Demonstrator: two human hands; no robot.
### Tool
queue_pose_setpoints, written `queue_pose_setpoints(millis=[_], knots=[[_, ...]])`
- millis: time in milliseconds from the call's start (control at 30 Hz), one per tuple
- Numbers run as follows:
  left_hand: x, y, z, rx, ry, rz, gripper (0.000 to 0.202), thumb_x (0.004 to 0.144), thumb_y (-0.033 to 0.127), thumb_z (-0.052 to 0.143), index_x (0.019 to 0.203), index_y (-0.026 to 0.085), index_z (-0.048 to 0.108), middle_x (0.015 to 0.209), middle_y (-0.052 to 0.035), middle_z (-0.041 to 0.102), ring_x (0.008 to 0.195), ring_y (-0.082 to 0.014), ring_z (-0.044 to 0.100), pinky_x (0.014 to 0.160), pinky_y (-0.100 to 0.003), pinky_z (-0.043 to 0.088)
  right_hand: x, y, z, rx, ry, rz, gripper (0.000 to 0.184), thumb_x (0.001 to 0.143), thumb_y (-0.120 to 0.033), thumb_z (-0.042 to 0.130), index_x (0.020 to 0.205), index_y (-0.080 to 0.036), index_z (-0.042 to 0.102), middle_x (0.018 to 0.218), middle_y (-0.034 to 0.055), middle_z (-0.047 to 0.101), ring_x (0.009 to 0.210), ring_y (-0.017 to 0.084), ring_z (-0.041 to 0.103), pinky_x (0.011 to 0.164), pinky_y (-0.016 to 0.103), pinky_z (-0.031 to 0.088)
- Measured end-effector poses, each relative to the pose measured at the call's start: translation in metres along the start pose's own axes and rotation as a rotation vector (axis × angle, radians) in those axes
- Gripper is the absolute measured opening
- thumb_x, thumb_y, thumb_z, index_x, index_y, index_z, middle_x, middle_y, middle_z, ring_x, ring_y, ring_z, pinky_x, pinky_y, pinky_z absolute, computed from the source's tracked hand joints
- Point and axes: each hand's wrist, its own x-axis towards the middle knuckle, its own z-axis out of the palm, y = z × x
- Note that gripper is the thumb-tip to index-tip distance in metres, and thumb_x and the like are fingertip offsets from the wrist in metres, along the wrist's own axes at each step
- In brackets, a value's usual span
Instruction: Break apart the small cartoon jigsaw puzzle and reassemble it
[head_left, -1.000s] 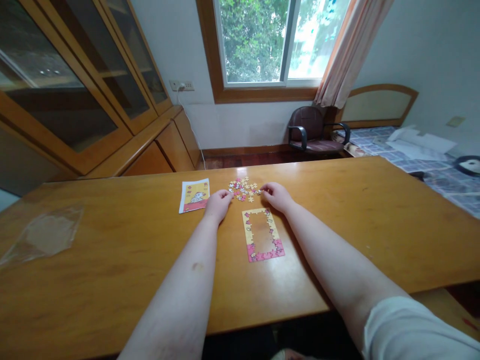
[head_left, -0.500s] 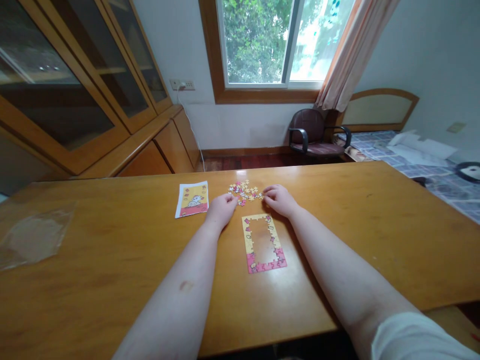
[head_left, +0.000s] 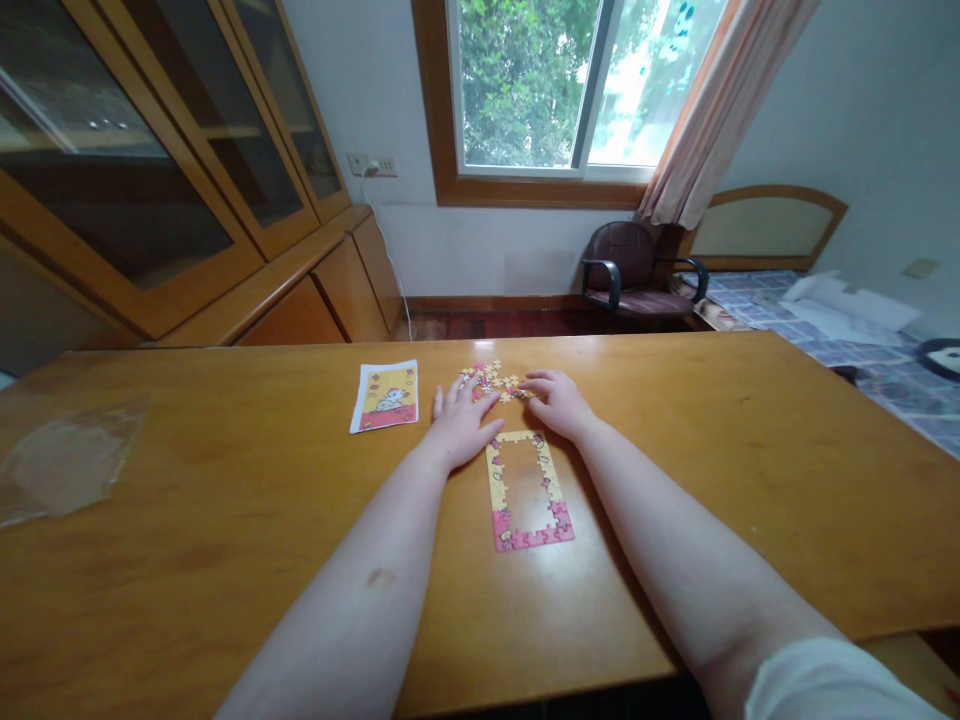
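Note:
On the wooden table [head_left: 675,470] lies a jigsaw border [head_left: 529,490], yellow above and pink below, with its middle unfilled. Beyond it is a small heap of loose puzzle pieces [head_left: 499,380]. My left hand [head_left: 461,420] lies flat with fingers spread, its fingertips reaching over the left part of the heap. At the heap's right edge my right hand [head_left: 555,398] has its fingers curled and pinched at the pieces; what they hold is too small to make out. A reference picture card [head_left: 385,395] lies just left of my left hand.
A clear plastic bag [head_left: 64,460] lies at the table's far left. Wooden glass-door cabinets [head_left: 150,170] stand along the left wall. A dark armchair [head_left: 634,270] sits beyond the table under the window, and a bed with papers [head_left: 847,310] is at the right.
My left hand has gone from curled to flat and spread, sliding forward over the left of the heap. My right hand stays at the heap's right edge. The camera shifted slightly.

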Motion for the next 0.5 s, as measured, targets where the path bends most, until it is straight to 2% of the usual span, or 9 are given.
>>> queue_pose_setpoints(millis=[133,267,400,500], knots=[[-0.0004,0.0014,-0.0006,-0.01,-0.055,0.029,0.048,0.084,0.053,0.049,0.13,0.038,0.052,0.155,-0.0027,0.025,0.142,-0.0354,0.015,0.111,-0.063,0.004,0.0013,-0.0011,0.0017,-0.058,-0.008,0.035,0.027,0.079,-0.02,0.056,0.099,-0.023,0.074,0.115,0.0074,0.065,0.109,0.024,0.055,0.101,0.042,0.039],[-0.001,0.0034,-0.0031,-0.048,-0.068,0.04,0.043,0.084,0.05,0.05,0.124,0.037,0.058,0.15,-0.0037,0.035,0.141,-0.0323,0.018,0.112,-0.06,0.006,0.0015,-0.0008,0.0001,-0.06,0.0,0.077,0.02,0.078,-0.019,0.056,0.083,-0.023,0.075,0.107,0.0052,0.068,0.104,0.023,0.056,0.098,0.04,0.04],[-0.0002,0.0023,-0.0016,-0.074,0.005,0.055,0.033,0.085,0.047,0.05,0.11,0.032,0.066,0.14,-0.0039,0.047,0.137,-0.0301,0.027,0.113,-0.058,0.012,0.0012,-0.0009,-0.002,-0.007,0.015,0.038,0.017,0.076,-0.019,0.058,0.069,-0.021,0.073,0.093,0.0047,0.07,0.092,0.022,0.059,0.09,0.037,0.044],[0.0015,0.0001,-0.0005,-0.089,0.083,0.063,0.028,0.084,0.04,0.051,0.104,0.029,0.067,0.133,-0.0039,0.053,0.132,-0.0282,0.035,0.112,-0.055,0.019,0.0014,-0.001,-0.0016,0.076,-0.033,-0.044,0.018,0.075,-0.017,0.058,0.064,-0.021,0.071,0.087,0.0041,0.07,0.087,0.02,0.059,0.086,0.033,0.045]])
